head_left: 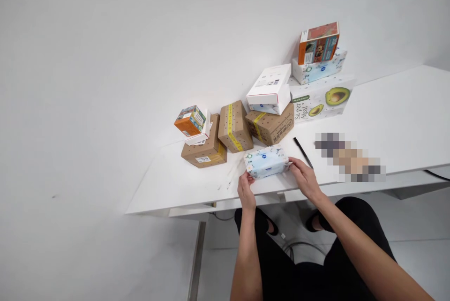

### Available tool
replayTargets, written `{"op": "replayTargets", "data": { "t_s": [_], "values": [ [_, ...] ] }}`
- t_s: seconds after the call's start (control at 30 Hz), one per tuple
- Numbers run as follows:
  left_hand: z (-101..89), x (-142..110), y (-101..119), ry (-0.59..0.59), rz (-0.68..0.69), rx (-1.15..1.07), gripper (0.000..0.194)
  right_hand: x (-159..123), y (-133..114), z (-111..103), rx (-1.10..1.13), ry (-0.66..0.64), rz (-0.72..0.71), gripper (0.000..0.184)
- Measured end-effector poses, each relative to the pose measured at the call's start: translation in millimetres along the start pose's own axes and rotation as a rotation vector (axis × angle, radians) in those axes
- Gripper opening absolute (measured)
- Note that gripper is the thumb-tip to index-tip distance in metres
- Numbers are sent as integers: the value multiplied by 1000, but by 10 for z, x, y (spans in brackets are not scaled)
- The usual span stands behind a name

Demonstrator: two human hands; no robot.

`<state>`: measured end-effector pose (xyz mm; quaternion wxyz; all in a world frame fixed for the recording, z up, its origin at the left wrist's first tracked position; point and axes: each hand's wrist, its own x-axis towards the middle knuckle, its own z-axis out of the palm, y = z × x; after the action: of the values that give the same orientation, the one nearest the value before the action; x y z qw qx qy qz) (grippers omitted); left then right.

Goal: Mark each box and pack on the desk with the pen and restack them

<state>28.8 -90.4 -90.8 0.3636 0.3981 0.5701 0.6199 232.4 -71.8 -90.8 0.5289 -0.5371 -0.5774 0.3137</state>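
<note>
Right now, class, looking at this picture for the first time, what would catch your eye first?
Probably the bright avocado box at the back right of the table, carrying a tissue pack topped by an orange box. Nearer, the left hand and right hand hold another floral pack at the front edge.

We count 3 cardboard boxes (235, 126), 3 tissue packs (267, 162), 2 orange cartons (319, 43), 2 white boxes (269, 83), 1 avocado-printed box (321, 101) and 1 pen (303, 152).
</note>
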Motion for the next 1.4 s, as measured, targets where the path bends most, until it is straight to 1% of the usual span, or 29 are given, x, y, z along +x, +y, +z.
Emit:
{"op": "replayTargets", "data": {
  "t_s": [0.07,0.23,0.3,0.37,0.43,0.53,0.7,0.87,1.03,1.17,1.4],
  "values": [
    [-15,-7,-18,-24,13,7,47,8,16,23,-91,-2,-28,34],
    [-23,-31,22,-53,48,56,36,18,42,112,-324,-7,-125,41],
    [-24,-35,25,-69,53,111,31,15,40,129,-368,-10,-152,43],
    [-27,-33,9,-77,46,157,34,8,32,121,-382,-17,-177,44],
    [-31,-28,-13,-71,35,172,40,-2,18,97,-371,-22,-201,43],
    [-42,-27,-17,-63,54,167,41,-21,-8,55,-303,-4,-213,39],
    [-76,-66,74,-79,159,202,42,-49,-45,14,-154,38,-200,34],
    [-88,-88,166,-72,173,202,42,-68,-44,1,-84,68,-217,31],
    [-65,-57,210,-40,142,210,40,-75,-36,2,-63,71,-210,30],
    [-27,-30,206,-29,90,201,40,-65,-65,-6,-56,35,-180,31],
    [50,26,218,-81,2,232,37,-42,-99,8,-126,18,-148,36]
  ]
}}
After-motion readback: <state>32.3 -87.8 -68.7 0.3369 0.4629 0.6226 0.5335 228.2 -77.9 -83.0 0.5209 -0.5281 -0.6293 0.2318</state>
